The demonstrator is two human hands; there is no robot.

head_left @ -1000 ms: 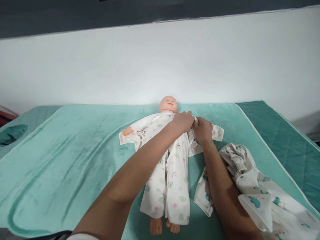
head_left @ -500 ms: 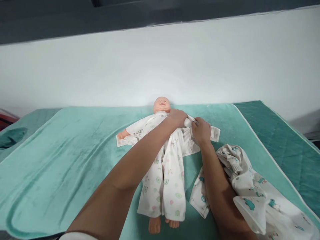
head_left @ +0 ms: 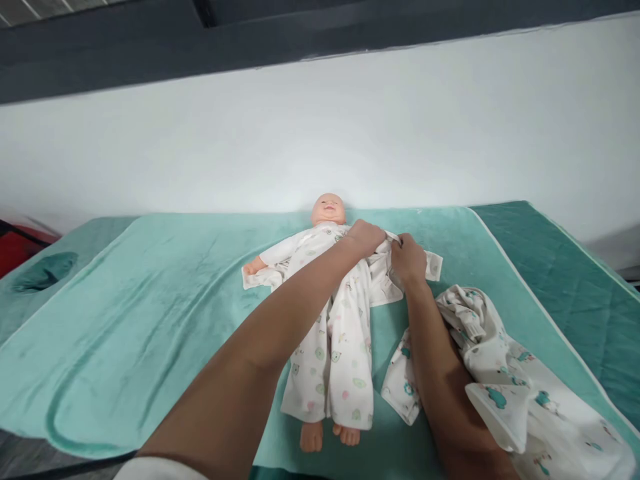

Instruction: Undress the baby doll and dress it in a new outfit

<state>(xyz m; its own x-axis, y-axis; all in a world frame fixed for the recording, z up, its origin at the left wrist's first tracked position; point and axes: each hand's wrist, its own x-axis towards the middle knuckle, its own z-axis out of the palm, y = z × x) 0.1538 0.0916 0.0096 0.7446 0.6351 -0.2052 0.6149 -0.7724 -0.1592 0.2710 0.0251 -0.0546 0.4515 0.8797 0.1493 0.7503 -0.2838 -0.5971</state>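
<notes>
A baby doll (head_left: pixel 329 209) lies on its back in a white outfit with pastel prints (head_left: pixel 350 373), bare feet toward me. Beside the doll's shoulder on the right, my left hand (head_left: pixel 367 237) is closed on the white sleeve of the outfit. My right hand (head_left: pixel 409 261), just to its right, has its fingers pinched on the same sleeve. A short stretch of white cloth spans the two hands. The doll's arm on that side is hidden by my hands and the fabric. Its other arm lies out to the left, with the doll's hand (head_left: pixel 255 265) bare.
A second white garment with teal prints (head_left: pixel 545 400) lies crumpled at the right, partly under my right forearm. All of it rests on a light green blanket (head_left: pixel 150 300) over a darker green quilted cover (head_left: pixel 570 287). A white wall (head_left: pixel 300 133) rises behind.
My left hand has shifted slightly right relative to the doll, with my right hand staying close beside it. Both keep hold of the sleeve. The camera view has shifted a little.
</notes>
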